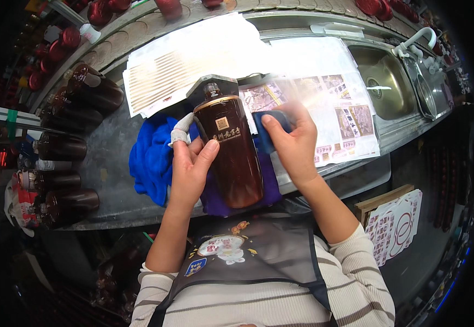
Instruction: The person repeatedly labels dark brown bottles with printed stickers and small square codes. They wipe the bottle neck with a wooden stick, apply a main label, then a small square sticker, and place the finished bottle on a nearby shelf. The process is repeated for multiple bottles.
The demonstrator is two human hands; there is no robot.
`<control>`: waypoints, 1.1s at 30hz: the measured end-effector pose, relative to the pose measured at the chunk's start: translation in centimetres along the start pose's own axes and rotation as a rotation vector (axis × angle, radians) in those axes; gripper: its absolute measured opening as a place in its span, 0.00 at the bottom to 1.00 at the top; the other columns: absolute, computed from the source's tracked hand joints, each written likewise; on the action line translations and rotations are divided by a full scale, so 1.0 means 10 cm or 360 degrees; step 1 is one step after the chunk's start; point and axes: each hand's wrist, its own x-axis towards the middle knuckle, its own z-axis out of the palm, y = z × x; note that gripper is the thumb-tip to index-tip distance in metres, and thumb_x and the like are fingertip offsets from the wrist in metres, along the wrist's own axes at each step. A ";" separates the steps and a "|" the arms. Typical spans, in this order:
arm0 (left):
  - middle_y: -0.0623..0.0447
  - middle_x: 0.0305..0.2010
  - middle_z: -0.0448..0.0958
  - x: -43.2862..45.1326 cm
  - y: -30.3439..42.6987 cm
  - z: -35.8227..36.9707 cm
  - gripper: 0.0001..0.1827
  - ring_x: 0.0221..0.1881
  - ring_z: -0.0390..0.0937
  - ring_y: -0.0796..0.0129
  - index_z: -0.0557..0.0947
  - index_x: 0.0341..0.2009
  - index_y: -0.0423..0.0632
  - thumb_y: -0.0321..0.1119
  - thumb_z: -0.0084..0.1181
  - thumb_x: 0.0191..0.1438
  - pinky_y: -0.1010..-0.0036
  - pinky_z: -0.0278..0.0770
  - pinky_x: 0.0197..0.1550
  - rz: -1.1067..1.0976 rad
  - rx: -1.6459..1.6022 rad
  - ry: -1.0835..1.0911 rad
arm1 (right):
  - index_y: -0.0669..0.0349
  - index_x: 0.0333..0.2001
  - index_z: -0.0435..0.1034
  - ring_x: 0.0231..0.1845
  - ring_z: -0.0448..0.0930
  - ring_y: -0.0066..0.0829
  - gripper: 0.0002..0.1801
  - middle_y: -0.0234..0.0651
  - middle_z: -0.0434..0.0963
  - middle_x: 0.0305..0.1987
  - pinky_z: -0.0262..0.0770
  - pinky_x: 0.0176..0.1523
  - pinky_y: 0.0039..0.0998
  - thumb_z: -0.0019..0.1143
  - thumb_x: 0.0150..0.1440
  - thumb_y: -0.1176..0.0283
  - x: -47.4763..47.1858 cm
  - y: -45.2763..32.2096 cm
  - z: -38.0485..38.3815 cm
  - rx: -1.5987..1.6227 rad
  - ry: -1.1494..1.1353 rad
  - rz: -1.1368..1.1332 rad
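Note:
A dark brown glass bottle (237, 171) with a gold band and gold writing lies on a purple cloth (270, 180), its clear neck pointing away from me. My left hand (192, 159) holds it along its left side, the thumb on the front near the gold writing. White wrapping covers one fingertip of that hand. In my right hand (296, 139) is a small dark blue pad (270, 128), blurred, just right of the bottle. A dark metal stand (226, 83) shows behind the neck. Bunched blue cloth (151, 157) rests left of my left hand.
Sheets with gold stripes (151, 86) and printed decal sheets (357, 139) cover the back of the metal counter (114, 163). Several brown bottles (63, 147) line its left end. A steel sink (384, 81) with a white faucet (421, 36) is at right. Behind runs a slatted conveyor (138, 28).

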 end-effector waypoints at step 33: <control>0.46 0.46 0.84 0.06 0.06 -0.02 0.11 0.49 0.82 0.68 0.83 0.46 0.39 0.30 0.52 0.67 0.70 0.80 0.50 0.0508 0.0250 0.0652 | 0.60 0.41 0.79 0.32 0.76 0.25 0.08 0.32 0.80 0.36 0.71 0.36 0.25 0.64 0.55 0.80 -0.02 -0.41 0.12 -0.0473 -0.0822 -0.0791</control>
